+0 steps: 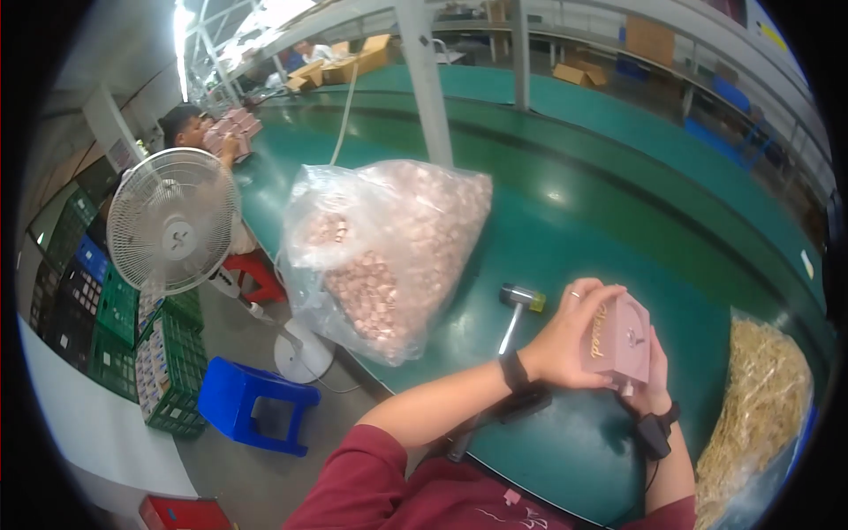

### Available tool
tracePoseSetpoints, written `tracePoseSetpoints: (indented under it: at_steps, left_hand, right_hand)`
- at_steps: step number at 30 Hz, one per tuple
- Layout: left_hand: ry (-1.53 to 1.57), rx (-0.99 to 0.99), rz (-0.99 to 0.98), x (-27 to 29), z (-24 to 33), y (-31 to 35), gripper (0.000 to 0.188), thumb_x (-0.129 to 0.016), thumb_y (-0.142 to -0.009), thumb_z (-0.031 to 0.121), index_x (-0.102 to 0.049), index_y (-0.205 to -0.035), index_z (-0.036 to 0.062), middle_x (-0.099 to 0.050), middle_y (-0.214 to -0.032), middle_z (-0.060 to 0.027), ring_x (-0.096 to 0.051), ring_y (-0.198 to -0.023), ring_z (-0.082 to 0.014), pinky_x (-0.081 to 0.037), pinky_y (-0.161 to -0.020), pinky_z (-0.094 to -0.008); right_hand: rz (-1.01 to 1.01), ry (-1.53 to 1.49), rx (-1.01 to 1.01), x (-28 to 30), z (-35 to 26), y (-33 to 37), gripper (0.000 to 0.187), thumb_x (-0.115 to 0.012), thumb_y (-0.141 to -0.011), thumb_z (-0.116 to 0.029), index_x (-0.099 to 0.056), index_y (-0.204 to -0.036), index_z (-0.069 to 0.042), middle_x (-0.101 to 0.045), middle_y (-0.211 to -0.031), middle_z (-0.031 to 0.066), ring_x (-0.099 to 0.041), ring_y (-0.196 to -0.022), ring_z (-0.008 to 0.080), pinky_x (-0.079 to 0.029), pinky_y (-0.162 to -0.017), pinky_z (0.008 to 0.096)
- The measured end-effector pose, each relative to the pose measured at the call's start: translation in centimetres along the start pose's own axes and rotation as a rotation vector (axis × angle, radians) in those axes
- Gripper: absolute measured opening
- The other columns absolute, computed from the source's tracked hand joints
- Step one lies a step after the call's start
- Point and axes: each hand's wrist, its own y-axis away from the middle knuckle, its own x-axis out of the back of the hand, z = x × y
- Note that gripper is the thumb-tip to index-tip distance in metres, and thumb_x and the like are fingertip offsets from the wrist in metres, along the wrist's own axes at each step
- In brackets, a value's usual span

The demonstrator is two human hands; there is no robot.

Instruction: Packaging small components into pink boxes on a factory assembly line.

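While fingers (604,295) grip, the box (620,343) lies between.

Free green tabletop (548,234) lies beyond the pink box (624,337); a mallet (521,298) and bag of pink pieces (389,274) block leftward, a bag of golden parts (755,397) rightward

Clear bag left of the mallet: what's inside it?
Many small pink pieces lie in the clear bag; those deeper in are covered by the outer ones and can't be seen.

head-worn fisheye; close by, facing down across the bench (579,455)
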Motion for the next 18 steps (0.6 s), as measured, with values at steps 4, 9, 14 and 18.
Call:
tracePoseSetpoints:
  at_steps: [4, 9, 14, 18]
  left_hand:
    - [-0.02, 0.01, -0.07, 0.2, 0.3, -0.2, 0.111, -0.083, -0.056, 0.03, -0.022, -0.144, 0.0017, -0.027, -0.136, -0.0231, -0.031, -0.126, -0.0389, -0.03, -0.106, -0.0448]
    - [-0.06, 0.042, -0.038, -0.7, -0.1, 0.5, 0.11, -0.082, -0.062, 0.031, -0.019, -0.146, -0.0013, -0.023, -0.144, -0.0262, -0.026, -0.134, -0.0392, -0.026, -0.109, -0.045]
    - [-0.157, -0.024, -0.072, 0.0, -0.6, 0.1, 0.101, -0.081, -0.065, 0.032, -0.028, -0.143, -0.0038, -0.027, -0.145, -0.0272, -0.029, -0.135, -0.0391, -0.027, -0.11, -0.0432]
    - [-0.18, -0.037, -0.053, -0.4, -0.3, -0.3, 0.094, -0.081, -0.066, 0.033, -0.036, -0.139, -0.0048, -0.035, -0.142, -0.0268, -0.036, -0.131, -0.0393, -0.032, -0.108, -0.0423]
  right_hand:
    - [0.01, 0.018, 0.095, 0.6, 0.2, -0.8, 0.055, -0.028, -0.1, -0.045, -0.04, -0.136, -0.005, -0.05, -0.132, 0.0126, -0.053, -0.117, 0.0281, -0.044, -0.098, 0.042]
    - [0.019, -0.049, 0.084, -0.9, 0.3, 0.0, 0.056, -0.029, -0.099, -0.047, -0.04, -0.136, -0.007, -0.05, -0.132, 0.0123, -0.053, -0.117, 0.028, -0.044, -0.099, 0.043]
    - [-0.004, -0.098, 0.1, -1.2, 0.5, 0.1, 0.057, -0.029, -0.099, -0.049, -0.04, -0.137, -0.007, -0.05, -0.133, 0.0121, -0.052, -0.118, 0.0284, -0.043, -0.1, 0.0438]
    - [-0.015, -0.136, 0.095, -0.5, 0.2, -0.3, 0.06, -0.029, -0.098, -0.051, -0.037, -0.139, -0.007, -0.048, -0.135, 0.013, -0.051, -0.12, 0.0292, -0.043, -0.099, 0.0441]
